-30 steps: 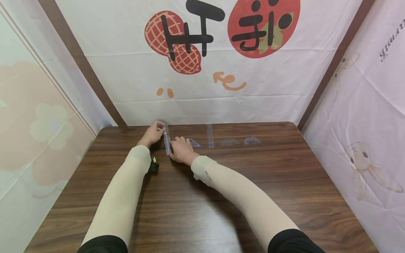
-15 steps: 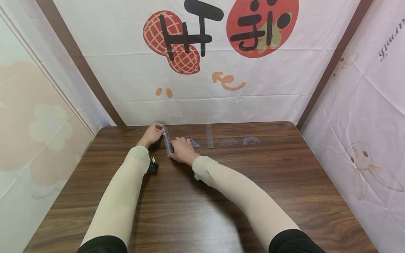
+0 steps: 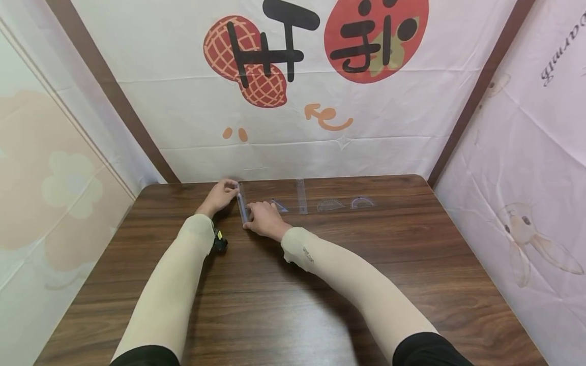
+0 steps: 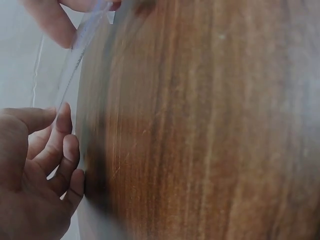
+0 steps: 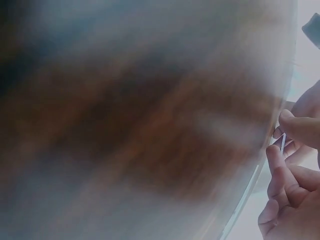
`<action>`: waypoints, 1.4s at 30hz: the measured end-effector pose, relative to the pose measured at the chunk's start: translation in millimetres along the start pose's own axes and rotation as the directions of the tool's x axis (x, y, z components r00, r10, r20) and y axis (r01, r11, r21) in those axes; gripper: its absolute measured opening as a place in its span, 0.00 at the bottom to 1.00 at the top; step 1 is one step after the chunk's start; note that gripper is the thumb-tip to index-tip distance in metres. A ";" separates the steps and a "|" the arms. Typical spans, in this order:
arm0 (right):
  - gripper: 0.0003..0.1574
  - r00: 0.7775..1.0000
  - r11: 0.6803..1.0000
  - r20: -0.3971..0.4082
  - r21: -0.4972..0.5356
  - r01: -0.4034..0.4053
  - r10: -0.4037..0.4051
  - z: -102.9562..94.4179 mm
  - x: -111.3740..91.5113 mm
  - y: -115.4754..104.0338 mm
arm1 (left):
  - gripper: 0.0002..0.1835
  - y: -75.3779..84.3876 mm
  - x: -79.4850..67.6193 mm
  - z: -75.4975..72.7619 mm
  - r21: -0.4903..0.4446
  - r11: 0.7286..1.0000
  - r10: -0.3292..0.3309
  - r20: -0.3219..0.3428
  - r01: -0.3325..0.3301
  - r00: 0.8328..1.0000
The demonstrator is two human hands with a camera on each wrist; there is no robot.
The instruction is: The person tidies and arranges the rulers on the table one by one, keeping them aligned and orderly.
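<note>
A clear ruler [image 3: 243,204] stretches between my two hands near the table's back edge. My left hand [image 3: 220,196] pinches its far end; in the left wrist view the thumb and index finger of the left hand [image 4: 35,170] meet on the lower end of the ruler [image 4: 74,67]. The near end is pinched by my right hand [image 3: 267,219], whose curled fingers and thumb show at the right of the right wrist view. Just past the right hand lies a clear set square [image 3: 279,206], partly hidden by it.
To the right, another clear ruler [image 3: 301,197] and two protractors, one faint [image 3: 330,205] and one bluish [image 3: 363,202], lie in a row on the brown wooden table [image 3: 284,300]. A printed white cloth [image 3: 293,157] rises behind the back edge.
Both hands keep their grip on the ruler and stay almost in place. The head view has shifted slightly; the other drawing tools lie as before.
</note>
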State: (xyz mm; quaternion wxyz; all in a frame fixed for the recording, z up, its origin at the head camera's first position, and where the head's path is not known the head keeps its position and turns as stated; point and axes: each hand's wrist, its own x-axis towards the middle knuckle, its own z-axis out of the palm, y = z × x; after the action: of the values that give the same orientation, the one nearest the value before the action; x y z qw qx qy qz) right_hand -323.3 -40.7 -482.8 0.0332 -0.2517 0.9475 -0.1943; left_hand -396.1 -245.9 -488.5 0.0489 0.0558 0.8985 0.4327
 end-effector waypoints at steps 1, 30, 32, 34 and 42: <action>0.41 1.000 1.000 0.001 0.014 0.003 -0.003 -0.1 -1.4 0.8 | 0.25 -0.6 -0.2 0.3 0.004 1.000 0.007 0.002 -0.007 1.000; 0.42 0.993 0.990 -0.045 0.077 0.115 -0.112 -8.3 -46.1 6.1 | 0.23 3.7 -35.5 -4.6 0.008 0.988 0.151 0.093 -0.153 0.984; 0.43 0.990 0.990 -0.054 0.056 0.132 -0.129 -9.9 -50.6 5.5 | 0.24 5.3 -38.7 -5.8 0.007 0.986 0.165 0.117 -0.167 0.979; 0.43 0.988 0.989 -0.063 0.042 0.145 -0.142 -10.9 -54.4 5.9 | 0.24 6.8 -40.9 -6.6 -0.008 0.984 0.178 0.138 -0.179 0.974; 0.44 0.980 0.983 -0.075 0.001 0.183 -0.182 -13.4 -68.2 9.7 | 0.30 6.8 -51.7 -7.9 -0.112 0.970 0.233 0.204 -0.214 0.951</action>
State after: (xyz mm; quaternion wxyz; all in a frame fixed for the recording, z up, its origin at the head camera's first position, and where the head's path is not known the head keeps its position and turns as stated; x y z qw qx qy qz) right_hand -270.5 5.1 -476.5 -0.0194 -0.3301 0.9202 -0.2094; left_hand -345.7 -255.1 -476.2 0.0992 0.2015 0.8558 0.4660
